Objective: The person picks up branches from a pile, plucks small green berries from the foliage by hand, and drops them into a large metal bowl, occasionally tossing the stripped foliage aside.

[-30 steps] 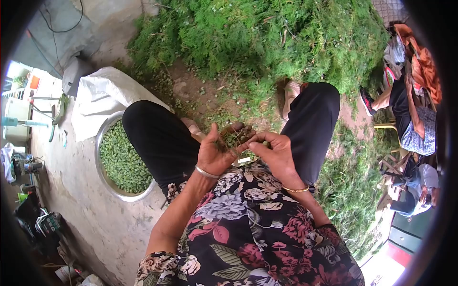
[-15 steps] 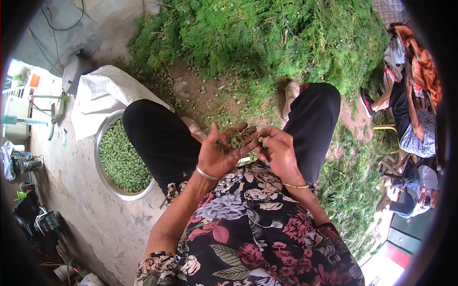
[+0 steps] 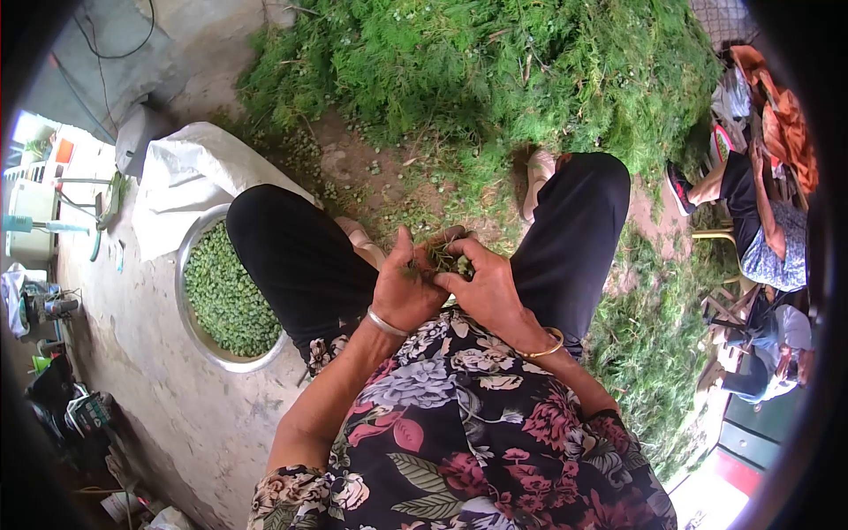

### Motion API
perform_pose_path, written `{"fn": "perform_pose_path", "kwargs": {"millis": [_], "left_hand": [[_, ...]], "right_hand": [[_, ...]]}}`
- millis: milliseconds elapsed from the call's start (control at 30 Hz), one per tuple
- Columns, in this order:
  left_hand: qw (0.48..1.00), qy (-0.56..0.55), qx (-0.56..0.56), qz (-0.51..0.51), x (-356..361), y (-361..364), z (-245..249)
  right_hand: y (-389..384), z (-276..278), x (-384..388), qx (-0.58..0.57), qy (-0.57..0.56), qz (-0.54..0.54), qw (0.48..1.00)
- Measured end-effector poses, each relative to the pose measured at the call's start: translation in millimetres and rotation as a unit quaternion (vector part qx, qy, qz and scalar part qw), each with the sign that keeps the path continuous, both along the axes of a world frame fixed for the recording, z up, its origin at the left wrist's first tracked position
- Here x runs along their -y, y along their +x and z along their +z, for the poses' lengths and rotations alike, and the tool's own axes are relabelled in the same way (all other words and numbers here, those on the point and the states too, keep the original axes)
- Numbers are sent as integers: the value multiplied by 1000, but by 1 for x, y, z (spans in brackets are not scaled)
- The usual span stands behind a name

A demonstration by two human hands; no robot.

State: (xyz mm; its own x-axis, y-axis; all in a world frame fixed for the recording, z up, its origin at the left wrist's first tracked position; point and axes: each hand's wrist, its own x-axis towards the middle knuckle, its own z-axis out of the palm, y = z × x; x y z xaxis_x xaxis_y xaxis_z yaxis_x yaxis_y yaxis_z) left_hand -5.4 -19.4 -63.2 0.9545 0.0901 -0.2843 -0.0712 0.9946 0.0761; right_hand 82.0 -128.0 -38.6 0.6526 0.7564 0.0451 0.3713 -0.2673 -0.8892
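My left hand is cupped with the palm up, holding a small clump of green sprigs in front of my lap. Over that palm, my right hand bends its fingers into the clump and pinches at it; small round green cones show beside its fingers. Exactly what lies between those fingertips is partly hidden. By my left knee stands a wide metal basin with many small green cones in it.
A large heap of green branches spreads in front of my feet, with loose cones on the ground. A white sack lies behind the basin. Other people sit at the right, one with a patterned garment.
My right hand has moved left from beside the left fingertips, onto the sprigs in the left palm. A small round cone seen in its fingertips earlier no longer shows there.
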Motion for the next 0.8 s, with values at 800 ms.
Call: {"fn": "perform_pose_path", "kwargs": {"millis": [800], "left_hand": [[997, -69, -8, 40, -1, -3, 2]], "right_hand": [[16, 12, 17, -431, 100, -28, 896]]}}
